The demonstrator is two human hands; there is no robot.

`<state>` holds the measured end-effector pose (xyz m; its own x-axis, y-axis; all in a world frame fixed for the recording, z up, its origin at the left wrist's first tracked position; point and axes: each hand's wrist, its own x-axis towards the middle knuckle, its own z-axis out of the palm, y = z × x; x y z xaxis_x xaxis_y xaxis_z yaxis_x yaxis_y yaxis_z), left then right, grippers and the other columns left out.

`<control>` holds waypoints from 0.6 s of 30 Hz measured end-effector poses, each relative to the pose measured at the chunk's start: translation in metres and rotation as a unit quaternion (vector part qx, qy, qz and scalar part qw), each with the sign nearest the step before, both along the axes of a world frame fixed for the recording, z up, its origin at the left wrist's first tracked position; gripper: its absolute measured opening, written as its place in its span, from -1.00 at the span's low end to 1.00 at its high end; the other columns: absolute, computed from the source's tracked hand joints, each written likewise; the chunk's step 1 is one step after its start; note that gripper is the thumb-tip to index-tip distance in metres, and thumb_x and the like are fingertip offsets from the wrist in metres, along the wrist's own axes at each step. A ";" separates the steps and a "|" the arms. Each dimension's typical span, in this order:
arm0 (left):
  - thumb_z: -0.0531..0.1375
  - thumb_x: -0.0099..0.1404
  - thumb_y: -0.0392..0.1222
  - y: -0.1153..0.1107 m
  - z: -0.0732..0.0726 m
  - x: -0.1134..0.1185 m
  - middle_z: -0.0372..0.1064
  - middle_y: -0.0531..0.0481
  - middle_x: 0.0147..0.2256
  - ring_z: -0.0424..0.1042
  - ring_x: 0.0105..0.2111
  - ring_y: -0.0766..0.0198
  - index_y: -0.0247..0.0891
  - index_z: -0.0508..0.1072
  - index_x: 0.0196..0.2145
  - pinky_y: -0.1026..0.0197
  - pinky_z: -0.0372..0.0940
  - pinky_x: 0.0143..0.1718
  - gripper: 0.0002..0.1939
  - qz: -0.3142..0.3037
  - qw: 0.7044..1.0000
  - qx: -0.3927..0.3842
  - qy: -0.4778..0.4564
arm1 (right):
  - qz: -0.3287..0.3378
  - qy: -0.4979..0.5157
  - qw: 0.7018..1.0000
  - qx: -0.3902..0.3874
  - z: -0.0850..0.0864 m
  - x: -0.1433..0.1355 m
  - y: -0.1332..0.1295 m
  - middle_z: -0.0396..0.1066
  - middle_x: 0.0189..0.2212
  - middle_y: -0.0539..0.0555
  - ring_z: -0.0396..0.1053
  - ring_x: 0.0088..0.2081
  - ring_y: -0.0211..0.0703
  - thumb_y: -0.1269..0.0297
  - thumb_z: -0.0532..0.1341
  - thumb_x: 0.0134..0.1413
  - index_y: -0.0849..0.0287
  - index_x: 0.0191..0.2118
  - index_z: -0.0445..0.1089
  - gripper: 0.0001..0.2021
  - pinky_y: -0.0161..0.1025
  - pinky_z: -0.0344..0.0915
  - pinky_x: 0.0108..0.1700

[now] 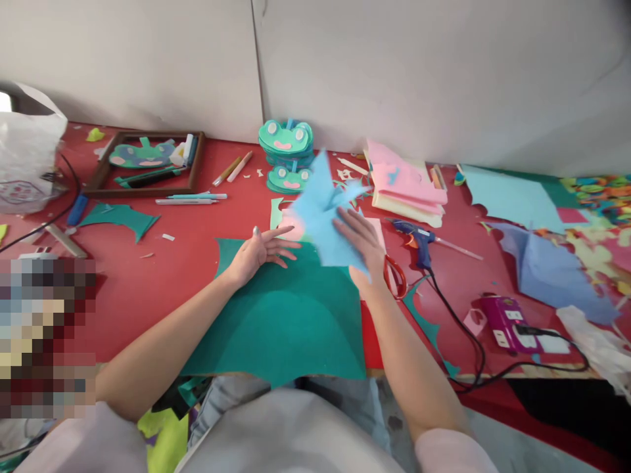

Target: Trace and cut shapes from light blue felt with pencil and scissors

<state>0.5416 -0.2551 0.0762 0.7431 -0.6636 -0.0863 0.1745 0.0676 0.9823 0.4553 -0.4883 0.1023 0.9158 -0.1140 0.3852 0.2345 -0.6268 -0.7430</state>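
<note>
A light blue felt piece [318,213], smeared by motion, is raised above the table in my right hand [363,244], whose fingers lie across its right side. My left hand [256,255] hovers to the left with fingers spread, holding nothing. Beneath both hands a large dark green felt sheet [280,322] with cut, curved edges overhangs the table's front edge. Red-handled scissors [405,284] lie beside my right wrist, partly hidden by it. Behind the blue felt stand stacked green frog-face cutouts [270,140] with white eyes and pink mouths.
A blue glue gun [421,249] rests at right, its cord running to a purple power strip [500,328]. Folded pink felt [401,174] lies behind it. A brown frame [93,177] holds markers and frog pieces at left. Pens [190,201] and green scraps [118,220] lie nearby.
</note>
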 end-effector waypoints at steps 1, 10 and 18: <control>-0.28 0.22 0.46 0.000 -0.003 0.001 0.47 -0.26 -0.15 0.50 -0.24 0.08 -0.28 0.33 0.05 0.11 0.41 -0.35 -0.14 0.003 1.000 0.002 0.012 | 0.048 -0.011 0.996 -0.068 0.003 -0.002 0.004 0.11 0.27 -0.07 -0.05 0.32 0.00 0.10 0.06 0.20 -0.09 0.11 0.34 -0.63 0.11 -0.12 0.34; 0.26 0.12 0.10 0.002 -0.013 0.003 0.50 -0.07 -0.35 0.47 -0.43 0.26 -0.28 0.43 -0.05 0.27 0.35 -0.44 -0.48 0.067 0.995 0.064 -0.022 | 0.113 -0.039 0.972 -0.202 0.005 0.004 0.016 -0.21 0.36 -0.21 -0.23 0.37 0.03 0.29 0.07 0.21 -0.27 0.22 0.13 -0.51 0.16 -0.19 0.34; 0.26 0.15 -0.04 0.001 -0.013 0.004 0.51 -0.05 -0.35 0.49 -0.37 0.24 -0.27 0.46 -0.11 0.30 0.33 -0.45 -0.62 0.098 0.993 0.056 -0.025 | -0.105 0.008 0.976 0.191 -0.018 0.017 0.004 0.08 0.27 0.13 0.15 0.24 -0.04 -0.03 -0.03 0.24 0.00 0.28 0.01 -0.45 -0.01 0.27 0.14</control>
